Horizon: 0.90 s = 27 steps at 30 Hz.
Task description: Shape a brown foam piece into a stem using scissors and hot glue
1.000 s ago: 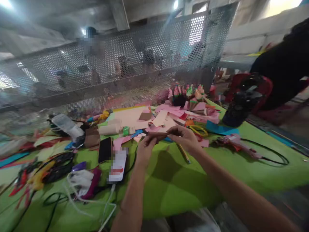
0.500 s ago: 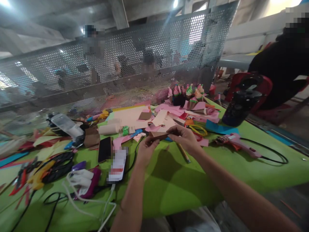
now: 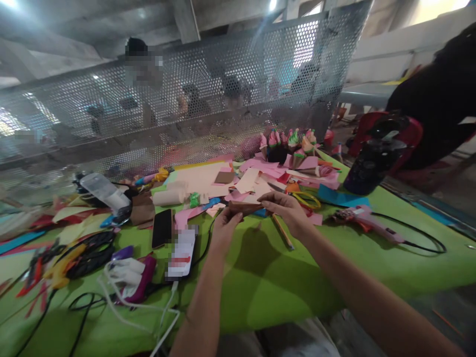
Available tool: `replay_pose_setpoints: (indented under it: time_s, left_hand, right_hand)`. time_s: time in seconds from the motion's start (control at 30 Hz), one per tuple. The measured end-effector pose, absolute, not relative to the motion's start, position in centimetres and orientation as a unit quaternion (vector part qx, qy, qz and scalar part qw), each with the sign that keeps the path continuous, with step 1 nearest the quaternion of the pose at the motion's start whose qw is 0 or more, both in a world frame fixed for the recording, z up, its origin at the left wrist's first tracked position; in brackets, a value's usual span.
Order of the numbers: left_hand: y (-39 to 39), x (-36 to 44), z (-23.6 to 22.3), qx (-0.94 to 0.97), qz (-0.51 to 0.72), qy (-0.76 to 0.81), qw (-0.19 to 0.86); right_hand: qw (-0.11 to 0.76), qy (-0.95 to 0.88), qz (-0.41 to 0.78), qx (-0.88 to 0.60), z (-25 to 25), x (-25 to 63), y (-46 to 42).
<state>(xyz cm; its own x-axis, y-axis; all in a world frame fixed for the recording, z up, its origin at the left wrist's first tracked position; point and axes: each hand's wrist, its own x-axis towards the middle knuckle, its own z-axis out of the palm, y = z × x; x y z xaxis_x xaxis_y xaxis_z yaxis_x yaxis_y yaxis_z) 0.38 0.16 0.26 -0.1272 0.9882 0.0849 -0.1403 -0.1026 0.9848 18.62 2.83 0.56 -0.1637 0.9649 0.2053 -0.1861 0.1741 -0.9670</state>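
A small piece of brown paper (image 3: 245, 208) is held up between both hands above the green table (image 3: 290, 287); it looks folded or rolled. My left hand (image 3: 225, 225) grips its left end between thumb and fingers. At the other end, my right hand (image 3: 281, 209) pinches the paper with thumb and fingertips. Just beyond the hands lie cut pink and cream paper scraps (image 3: 250, 180) and a flat brown paper square (image 3: 224, 177). A pencil (image 3: 283, 232) rests beneath my right hand, and yellow-handled scissors (image 3: 308, 200) lie behind it.
Several paper ice cream cones (image 3: 293, 141) stand at the back. A dark bottle (image 3: 372, 158) and a pink glue gun (image 3: 375, 224) are on the right. To the left are two phones (image 3: 162, 228), a purple power strip (image 3: 143, 280) with cables and a yellow glue gun (image 3: 65, 263). A perforated metal screen (image 3: 208, 104) stands behind.
The brown paper has tilted slightly between my hands, and my right fingers have shifted a little to the right. Everything else stays in place apart from a slight camera shift.
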Motion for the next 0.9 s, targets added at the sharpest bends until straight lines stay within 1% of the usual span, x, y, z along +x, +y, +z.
replay_pose_setpoints:
  time_s: [0.23, 0.47, 0.67, 0.9]
  left_hand:
    - [0.1, 0.5, 0.1, 0.459, 0.583, 0.461, 0.488]
    - [0.6, 0.2, -0.6, 0.439, 0.632, 0.429, 0.473]
    - [0.3, 0.3, -0.3, 0.418, 0.608, 0.441, 0.511]
    - [0.6, 0.3, -0.3, 0.394, 0.598, 0.447, 0.536]
  right_hand:
    - [0.54, -0.552, 0.511, -0.377, -0.1, 18.6, 3.3]
    - [0.524, -0.583, 0.488, -0.384, 0.0, 18.5, 3.1]
    - [0.542, -0.591, 0.471, -0.368, -0.1, 18.4, 2.9]
    - [0.557, -0.638, 0.395, -0.356, 0.5, 18.1, 2.3]
